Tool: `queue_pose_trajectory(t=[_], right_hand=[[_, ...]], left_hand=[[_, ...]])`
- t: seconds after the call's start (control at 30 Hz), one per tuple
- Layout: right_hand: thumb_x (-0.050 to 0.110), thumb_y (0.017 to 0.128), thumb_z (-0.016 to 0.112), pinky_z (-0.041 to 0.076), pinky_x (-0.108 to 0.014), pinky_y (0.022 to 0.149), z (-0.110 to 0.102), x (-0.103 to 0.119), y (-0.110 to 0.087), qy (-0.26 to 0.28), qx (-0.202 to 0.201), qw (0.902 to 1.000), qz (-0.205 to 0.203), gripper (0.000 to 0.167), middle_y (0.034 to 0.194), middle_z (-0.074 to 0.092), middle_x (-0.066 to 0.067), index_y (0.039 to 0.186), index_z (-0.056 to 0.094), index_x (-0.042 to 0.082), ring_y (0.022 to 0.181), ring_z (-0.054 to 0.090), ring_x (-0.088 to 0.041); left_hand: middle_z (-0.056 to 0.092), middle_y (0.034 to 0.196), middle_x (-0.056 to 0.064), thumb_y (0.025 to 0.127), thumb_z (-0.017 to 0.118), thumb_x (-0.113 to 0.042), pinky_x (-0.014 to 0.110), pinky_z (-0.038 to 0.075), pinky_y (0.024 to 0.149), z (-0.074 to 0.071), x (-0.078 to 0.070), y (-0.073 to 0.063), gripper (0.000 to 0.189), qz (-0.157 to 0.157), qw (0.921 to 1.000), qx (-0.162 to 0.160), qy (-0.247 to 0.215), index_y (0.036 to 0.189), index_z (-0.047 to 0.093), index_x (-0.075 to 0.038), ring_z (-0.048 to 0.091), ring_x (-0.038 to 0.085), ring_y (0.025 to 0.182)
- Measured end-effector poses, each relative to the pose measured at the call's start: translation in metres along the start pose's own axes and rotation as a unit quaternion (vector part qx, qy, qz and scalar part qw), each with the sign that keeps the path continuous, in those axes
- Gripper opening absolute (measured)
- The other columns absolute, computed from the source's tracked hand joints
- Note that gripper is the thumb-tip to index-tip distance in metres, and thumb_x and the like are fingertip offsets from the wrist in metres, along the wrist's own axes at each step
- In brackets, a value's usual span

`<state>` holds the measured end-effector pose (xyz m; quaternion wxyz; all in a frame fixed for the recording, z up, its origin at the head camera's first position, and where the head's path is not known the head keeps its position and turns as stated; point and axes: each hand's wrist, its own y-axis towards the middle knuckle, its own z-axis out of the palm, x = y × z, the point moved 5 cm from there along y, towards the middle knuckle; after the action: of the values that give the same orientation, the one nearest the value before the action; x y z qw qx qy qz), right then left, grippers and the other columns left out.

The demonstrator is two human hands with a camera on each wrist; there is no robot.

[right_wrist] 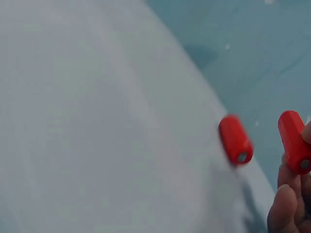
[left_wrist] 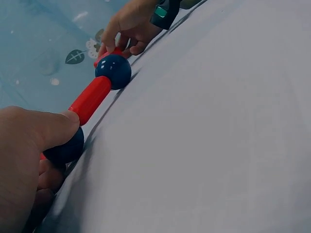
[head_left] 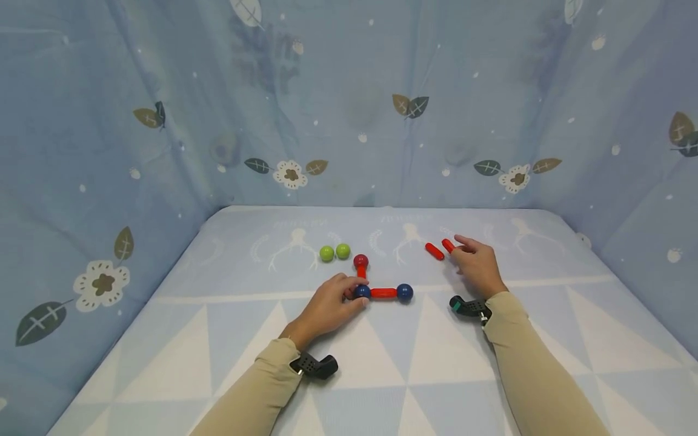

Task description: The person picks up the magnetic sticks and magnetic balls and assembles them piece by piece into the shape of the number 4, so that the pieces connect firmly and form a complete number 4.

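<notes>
My left hand (head_left: 332,304) grips a dark blue ball (head_left: 362,292) at the corner of an L-shaped piece. From that ball a red magnetic rod (head_left: 384,293) runs right to a second blue ball (head_left: 405,293). Another red rod (head_left: 362,272) leads away to a red ball (head_left: 361,261). Between the thumb and fingers of my right hand (head_left: 478,266) is a loose red magnetic rod (right_wrist: 293,138), a metal tip showing at its end. A similar red rod (right_wrist: 235,140) lies on the cloth just left of it.
Two green balls (head_left: 326,253) (head_left: 343,251) sit side by side behind the L-shaped piece, to its left. Patterned cloth (head_left: 376,357) covers the table, and a blue curtain (head_left: 349,109) rises at its back and sides. Each wrist wears a black camera.
</notes>
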<state>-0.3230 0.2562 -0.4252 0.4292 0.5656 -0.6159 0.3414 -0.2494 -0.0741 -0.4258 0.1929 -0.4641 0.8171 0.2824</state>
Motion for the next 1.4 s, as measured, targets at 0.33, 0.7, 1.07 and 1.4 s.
queue_pose_trajectory(t=[0.33, 0.7, 1.07, 1.4], right_hand=[[0.016, 0.098, 0.054, 0.054, -0.025, 0.074, 0.007, 0.008, -0.001, 0.087, 0.014, 0.9954, 0.037, 0.048, 0.141, 0.051, -0.018, 0.146, 0.053, 0.010, 0.108, 0.056, -0.024], [0.013, 0.099, 0.054, 0.055, -0.026, 0.074, 0.015, 0.006, 0.001, 0.138, 0.036, 0.9879, 0.062, 0.047, 0.139, 0.048, -0.022, 0.145, 0.051, 0.004, 0.109, 0.058, -0.029], [0.007, 0.096, 0.055, 0.056, -0.025, 0.074, 0.025, 0.010, 0.001, 0.195, 0.078, 0.9757, 0.063, 0.050, 0.135, 0.048, -0.020, 0.145, 0.048, 0.004, 0.093, 0.064, -0.016], [0.005, 0.098, 0.053, 0.055, -0.025, 0.074, 0.034, 0.018, -0.003, 0.209, 0.119, 0.9698, 0.040, 0.054, 0.129, 0.051, -0.019, 0.151, 0.041, 0.002, 0.089, 0.061, -0.013]], left_hand=[[0.055, 0.092, -0.005, 0.092, 0.075, -0.028, 0.029, 0.044, 0.071, 0.000, -0.001, 0.000, 0.037, -0.007, 1.0000, 0.004, 0.004, 0.127, 0.069, -0.018, 0.052, 0.011, 0.082], [0.055, 0.092, -0.005, 0.092, 0.075, -0.028, 0.029, 0.044, 0.071, 0.001, 0.000, 0.000, 0.037, -0.012, 0.9999, 0.006, 0.004, 0.127, 0.069, -0.019, 0.052, 0.011, 0.081], [0.055, 0.092, -0.004, 0.092, 0.074, -0.028, 0.029, 0.044, 0.070, 0.000, -0.001, 0.002, 0.037, -0.008, 0.9999, 0.008, 0.007, 0.128, 0.068, -0.018, 0.052, 0.011, 0.082], [0.055, 0.092, -0.003, 0.092, 0.074, -0.028, 0.029, 0.044, 0.070, 0.001, -0.002, 0.003, 0.037, -0.010, 0.9999, 0.010, 0.007, 0.128, 0.068, -0.019, 0.052, 0.012, 0.082]])
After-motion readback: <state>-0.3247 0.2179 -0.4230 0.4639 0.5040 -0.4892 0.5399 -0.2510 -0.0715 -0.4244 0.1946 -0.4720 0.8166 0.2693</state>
